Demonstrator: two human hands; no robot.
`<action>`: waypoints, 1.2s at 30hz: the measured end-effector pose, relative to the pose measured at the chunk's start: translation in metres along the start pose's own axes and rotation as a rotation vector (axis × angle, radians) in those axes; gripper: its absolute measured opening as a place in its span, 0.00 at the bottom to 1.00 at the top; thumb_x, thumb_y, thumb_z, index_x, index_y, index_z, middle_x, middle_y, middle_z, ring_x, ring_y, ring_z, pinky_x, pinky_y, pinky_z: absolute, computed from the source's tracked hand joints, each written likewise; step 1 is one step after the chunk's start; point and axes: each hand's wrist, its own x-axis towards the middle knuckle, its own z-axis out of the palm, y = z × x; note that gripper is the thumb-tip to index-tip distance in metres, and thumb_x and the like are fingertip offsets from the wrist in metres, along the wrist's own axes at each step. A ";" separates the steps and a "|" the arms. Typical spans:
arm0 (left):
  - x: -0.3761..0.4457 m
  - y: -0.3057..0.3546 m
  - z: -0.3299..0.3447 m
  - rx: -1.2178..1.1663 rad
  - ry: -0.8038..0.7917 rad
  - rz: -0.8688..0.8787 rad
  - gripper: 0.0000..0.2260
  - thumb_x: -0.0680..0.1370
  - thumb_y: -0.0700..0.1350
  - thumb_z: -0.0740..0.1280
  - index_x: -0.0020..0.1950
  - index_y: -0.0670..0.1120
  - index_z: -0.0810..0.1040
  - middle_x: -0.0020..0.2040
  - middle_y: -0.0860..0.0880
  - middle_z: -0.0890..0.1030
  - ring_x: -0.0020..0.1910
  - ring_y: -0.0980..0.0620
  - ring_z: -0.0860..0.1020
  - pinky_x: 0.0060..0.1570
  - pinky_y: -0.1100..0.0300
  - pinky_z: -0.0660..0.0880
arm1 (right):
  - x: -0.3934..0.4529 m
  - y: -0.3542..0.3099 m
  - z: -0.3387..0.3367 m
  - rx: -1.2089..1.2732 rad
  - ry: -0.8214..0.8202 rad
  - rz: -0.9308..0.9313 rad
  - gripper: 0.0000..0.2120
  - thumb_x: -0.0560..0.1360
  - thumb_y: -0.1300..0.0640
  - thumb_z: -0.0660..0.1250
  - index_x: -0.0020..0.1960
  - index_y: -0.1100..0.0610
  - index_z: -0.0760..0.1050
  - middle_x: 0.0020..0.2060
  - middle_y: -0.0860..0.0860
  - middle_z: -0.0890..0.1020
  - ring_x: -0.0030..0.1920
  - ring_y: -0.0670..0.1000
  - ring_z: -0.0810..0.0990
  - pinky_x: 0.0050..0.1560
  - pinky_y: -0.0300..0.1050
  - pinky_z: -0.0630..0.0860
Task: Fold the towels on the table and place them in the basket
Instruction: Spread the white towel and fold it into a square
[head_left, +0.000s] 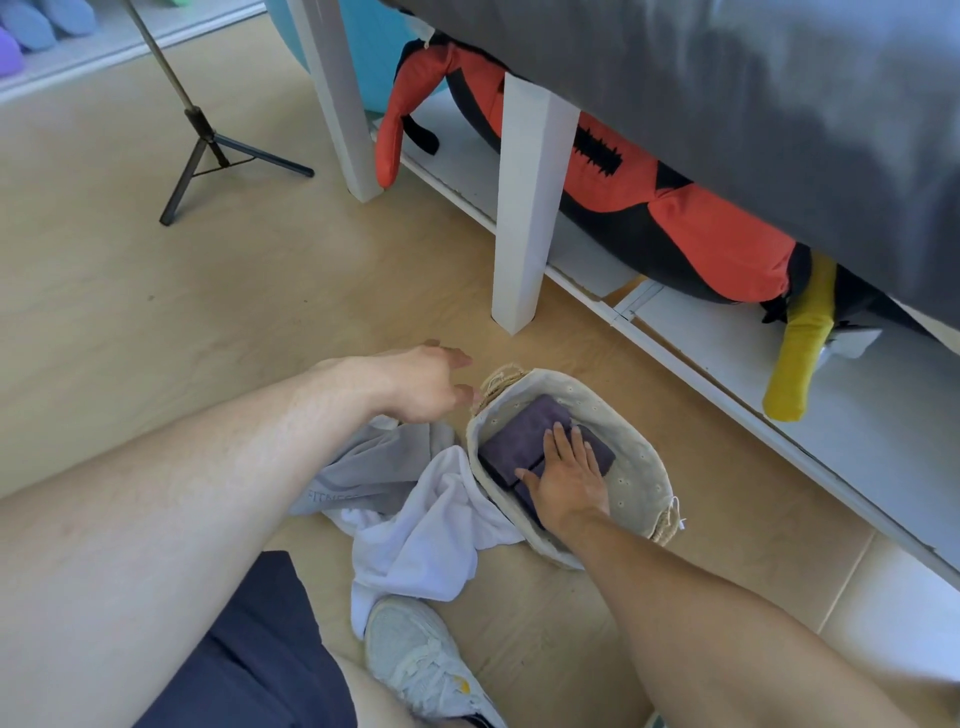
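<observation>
Pressing flat-fingered, the right hand (569, 475) holds folded towels (524, 441) down in the basket (641, 473) at five o'clock. The left hand (421, 384) hovers loose and empty at the basket's ten o'clock. Lifting away carelessly could unfold the stack.

Looks like a room in someone's home, probably a playroom or kid's bedroom. Pale wood floor (156, 322), white furniture legs (524, 208) with a grey cover (753, 104) hanging over the top, and a big red-and-black plush toy (701, 223) with a yellow limb stuffed on the low white shelf (857, 441) underneath. There's a lined laundry basket (639, 467) on the floor beside loose clothes (415, 509), plus a black tripod (208, 150) set up, so somebody's filming at home.
</observation>
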 end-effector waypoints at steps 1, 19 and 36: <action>0.000 -0.005 0.004 0.009 -0.002 -0.014 0.33 0.81 0.63 0.60 0.82 0.51 0.56 0.83 0.48 0.55 0.82 0.49 0.50 0.78 0.48 0.55 | 0.002 -0.005 -0.002 0.002 0.007 -0.033 0.37 0.83 0.38 0.49 0.82 0.58 0.41 0.82 0.52 0.44 0.81 0.53 0.40 0.80 0.49 0.40; -0.040 -0.027 0.003 0.221 -0.298 -0.227 0.41 0.74 0.63 0.73 0.80 0.49 0.62 0.78 0.48 0.67 0.73 0.43 0.69 0.68 0.51 0.70 | -0.029 -0.093 0.035 -0.140 -0.083 -0.615 0.14 0.77 0.60 0.62 0.62 0.56 0.76 0.58 0.56 0.79 0.65 0.60 0.73 0.59 0.48 0.65; -0.108 0.045 -0.052 -0.218 0.042 0.230 0.09 0.76 0.55 0.74 0.42 0.51 0.81 0.37 0.56 0.77 0.37 0.55 0.71 0.39 0.61 0.67 | -0.119 -0.047 -0.221 1.082 -0.144 -0.185 0.17 0.77 0.47 0.70 0.57 0.61 0.80 0.47 0.58 0.85 0.44 0.53 0.81 0.47 0.48 0.75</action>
